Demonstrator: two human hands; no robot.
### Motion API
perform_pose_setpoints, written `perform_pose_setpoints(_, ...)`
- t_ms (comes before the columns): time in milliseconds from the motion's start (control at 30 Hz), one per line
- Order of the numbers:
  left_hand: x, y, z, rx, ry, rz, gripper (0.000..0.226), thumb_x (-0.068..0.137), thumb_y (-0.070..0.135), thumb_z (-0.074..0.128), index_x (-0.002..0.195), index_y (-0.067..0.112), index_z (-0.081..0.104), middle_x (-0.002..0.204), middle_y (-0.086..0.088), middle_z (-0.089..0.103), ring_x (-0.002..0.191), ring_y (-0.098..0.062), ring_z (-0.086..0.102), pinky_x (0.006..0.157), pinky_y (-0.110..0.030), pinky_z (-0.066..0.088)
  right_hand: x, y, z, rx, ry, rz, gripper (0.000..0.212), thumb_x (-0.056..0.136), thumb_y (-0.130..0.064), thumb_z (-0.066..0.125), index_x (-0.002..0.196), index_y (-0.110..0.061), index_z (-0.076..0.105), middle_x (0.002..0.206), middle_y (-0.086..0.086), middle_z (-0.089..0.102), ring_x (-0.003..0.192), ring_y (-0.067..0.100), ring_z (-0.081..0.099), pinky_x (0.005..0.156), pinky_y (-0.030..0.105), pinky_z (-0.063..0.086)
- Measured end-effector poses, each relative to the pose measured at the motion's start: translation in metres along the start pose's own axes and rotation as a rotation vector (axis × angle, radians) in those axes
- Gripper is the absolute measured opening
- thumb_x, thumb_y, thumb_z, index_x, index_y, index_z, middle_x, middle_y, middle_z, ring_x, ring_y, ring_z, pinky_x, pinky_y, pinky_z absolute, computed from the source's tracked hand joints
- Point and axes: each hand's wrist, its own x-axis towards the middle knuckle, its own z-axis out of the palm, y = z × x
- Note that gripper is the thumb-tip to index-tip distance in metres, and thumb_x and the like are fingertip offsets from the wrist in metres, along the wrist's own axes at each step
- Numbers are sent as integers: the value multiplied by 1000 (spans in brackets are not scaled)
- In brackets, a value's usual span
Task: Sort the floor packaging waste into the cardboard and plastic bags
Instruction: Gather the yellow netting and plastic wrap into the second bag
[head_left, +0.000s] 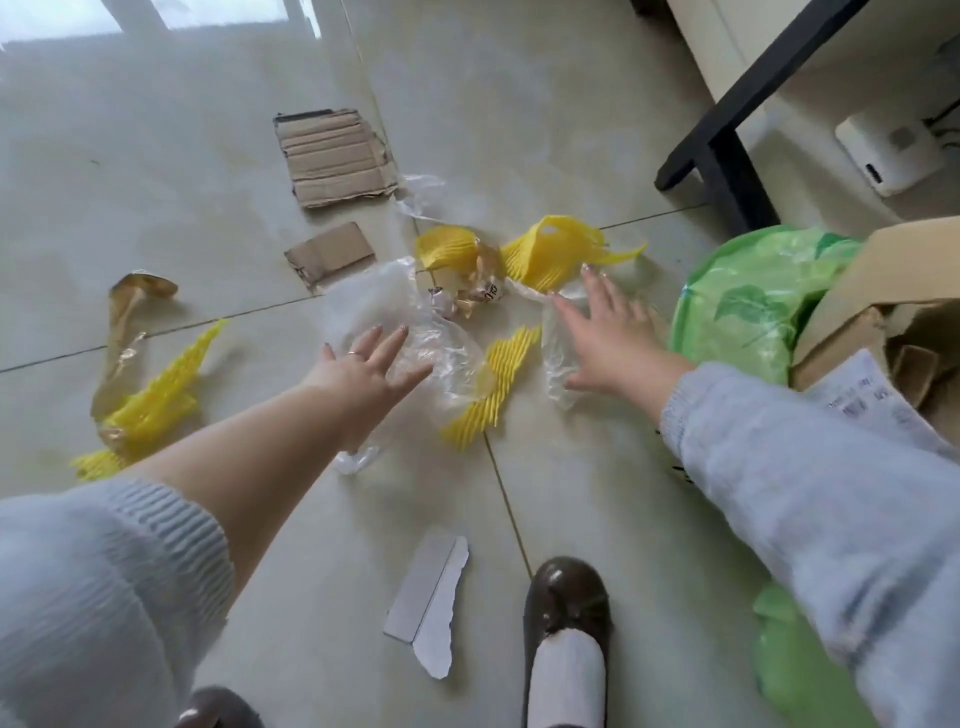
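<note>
Packaging waste lies scattered on the tiled floor. My left hand (370, 364) stretches out with straight fingers over a crumpled clear plastic bag (384, 306). My right hand (608, 332) is spread flat above another clear plastic piece (556, 364). Yellow ribbed plastic pieces lie between the hands (498, 384), ahead (556, 249) and at the left (156, 400). Two brown cardboard pieces, a large one (332, 156) and a small one (330, 252), lie farther ahead. A green plastic bag (748, 306) stands open at the right, beside a cardboard box (893, 270).
A grey-white card scrap (431, 603) lies near my brown shoe (566, 623). Brown tape or film (124, 317) trails at the left. A black furniture leg (727, 171) and a white device (883, 150) stand at the back right. Small wrappers (467, 296) sit mid-pile.
</note>
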Motion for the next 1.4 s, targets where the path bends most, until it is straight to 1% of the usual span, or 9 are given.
perform_pose_setpoints(167, 8, -13, 30, 11, 34, 90, 115, 70, 50, 72, 145, 39, -15, 155, -13, -21, 145, -34, -9, 110, -51, 26, 28, 2, 15, -46, -150, -63, 107, 72, -34, 75, 148, -30, 0, 157, 15, -11, 142, 38, 14, 111, 54, 24)
perform_pose_setpoints(233, 6, -20, 32, 10, 186, 154, 108, 56, 52, 80, 145, 39, 21, 155, -17, 16, 139, -38, 25, 98, -47, 42, 28, -1, 26, -69, -138, -87, 98, 75, -28, 73, 147, -29, 7, 154, 18, 4, 134, 40, 25, 105, 50, 35)
perform_pose_setpoints(333, 10, -31, 43, -98, 357, 187, 71, 41, 32, 93, 106, 24, 65, 102, -13, 63, 76, -33, 66, 58, -36, 56, 26, -4, 33, -28, -97, -94, 85, 78, -22, 71, 143, -25, 17, 139, 18, 24, 119, 38, 40, 97, 45, 41)
perform_pose_setpoints(600, 4, -13, 51, -412, 400, -12, 36, 87, 27, 56, 121, 16, 51, 115, -4, 64, 101, -29, 62, 90, -34, 40, -1, -15, 56, 170, 30, -147, 47, 84, -10, 55, 128, -21, 43, 123, 8, 54, 107, 33, 56, 87, 42, 47)
perform_pose_setpoints(733, -9, -20, 33, -446, 513, 42, 16, 82, 21, 62, 92, 10, 68, 96, -9, 64, 86, -34, 64, 73, -33, 46, -24, -25, 54, 310, 44, -149, 40, 85, -30, 59, 124, -21, 53, 118, 5, 60, 114, 27, 54, 89, 37, 40)
perform_pose_setpoints(933, -7, -43, -7, -547, 683, 138, 46, 80, 47, 53, 87, 4, 67, 98, -14, 60, 85, -33, 61, 77, -35, 50, -51, -21, 26, 652, 179, -242, 29, 82, -32, 69, 76, -5, 64, 67, -6, 47, 71, 22, 49, 60, 29, 26)
perform_pose_setpoints(1067, 20, -62, -49, -513, 767, 147, 61, 68, 52, 42, 91, 2, 69, 118, -17, 60, 113, -38, 55, 96, -43, 43, -24, -12, 10, 670, 262, -291, 37, 75, -43, 66, 78, -7, 71, 112, 6, 58, 107, 26, 50, 87, 19, 29)
perform_pose_setpoints(1167, 47, -67, -78, -376, 710, 203, 57, 69, 51, 50, 97, 7, 71, 138, -11, 51, 137, -33, 33, 110, -41, 29, 3, -10, 7, 586, 139, -243, 30, 79, -45, 68, 71, -16, 69, 154, 2, 25, 145, 23, 11, 116, 35, 10)
perform_pose_setpoints(1400, 110, -57, -84, -12, 293, 162, 48, 81, 29, 63, 127, 25, 54, 155, 0, 21, 146, -25, 9, 115, -48, 20, 16, -18, 47, 478, -114, -137, 37, 77, -50, 66, 95, -18, 66, 159, -3, 4, 146, 22, 0, 115, 53, 16)
